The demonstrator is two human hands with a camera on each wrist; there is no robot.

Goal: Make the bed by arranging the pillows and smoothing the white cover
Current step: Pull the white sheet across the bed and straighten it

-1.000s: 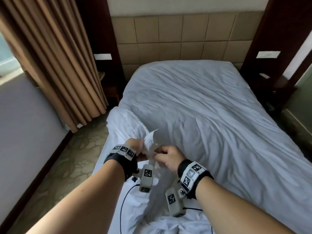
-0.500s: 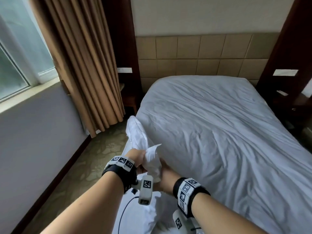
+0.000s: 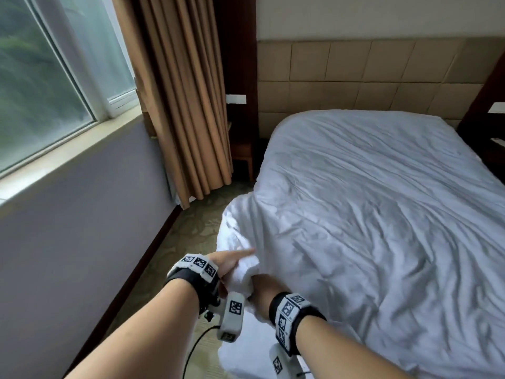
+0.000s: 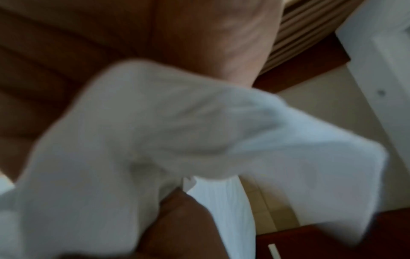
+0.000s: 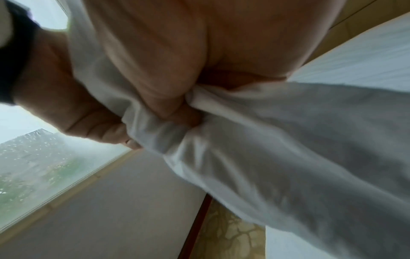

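Observation:
The wrinkled white cover (image 3: 382, 214) lies spread over the bed, up to the headboard. Its near left corner is bunched up above the bed's edge. My left hand (image 3: 229, 265) grips that bunch from the left, thumb lying along the cloth. My right hand (image 3: 262, 289) grips the same bunch just below and to the right. In the right wrist view my fingers (image 5: 173, 112) curl into the white cloth (image 5: 288, 140), with the left hand (image 5: 88, 122) gripping beside them. The left wrist view shows blurred cloth (image 4: 177, 131) against the palm. No pillow is in view.
A tan curtain (image 3: 185, 105) and a window (image 3: 54, 77) stand on the left over a grey wall. A narrow strip of patterned carpet (image 3: 191, 228) runs between wall and bed. Dark wooden nightstands (image 3: 241, 151) flank the padded headboard (image 3: 369, 77).
The upright corner flap is now gathered into a tight bunch between both hands. The hands have stayed together at the bed's left corner while the view swung left toward the window.

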